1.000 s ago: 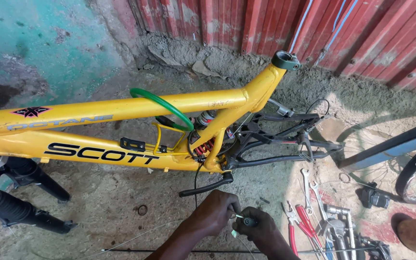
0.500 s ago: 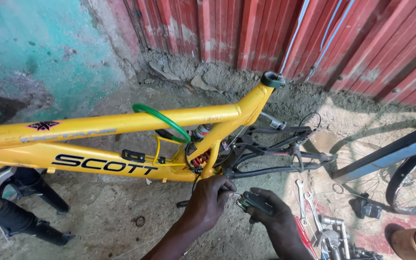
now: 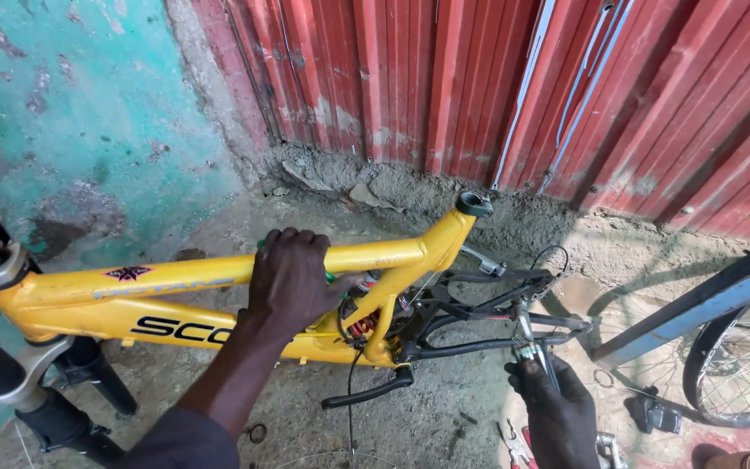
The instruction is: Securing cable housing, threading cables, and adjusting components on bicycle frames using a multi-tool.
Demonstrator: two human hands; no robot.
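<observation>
Against the red corrugated metal wall [image 3: 479, 95], a yellow full-suspension bicycle frame [image 3: 175, 300] lies on its side on the dirt floor [image 3: 444, 417], its head end toward the turquoise plastered wall [image 3: 71, 130], where a grey and black suspension fork [image 3: 10, 365] is fitted. Beyond the frame's rear end, a spoked bicycle wheel [image 3: 744, 373] leans by a blue metal bar [image 3: 696, 304]. The black rear triangle [image 3: 488, 321] juts from the frame's seat tube.

Half a second ago both hands worked close together below the frame's middle. Now the left hand [image 3: 292, 278] has come up and wrapped over the frame's top tube, fingers closed around it, seemingly steadying the frame. The right hand [image 3: 557, 408] has shifted out toward the rear triangle and is clamped on a small dark tool [image 3: 533, 354], its tip meeting the black stays. A black crank arm [image 3: 371, 393] lies beneath the frame; pliers [image 3: 514, 439] rest on the floor beside the right hand.
</observation>
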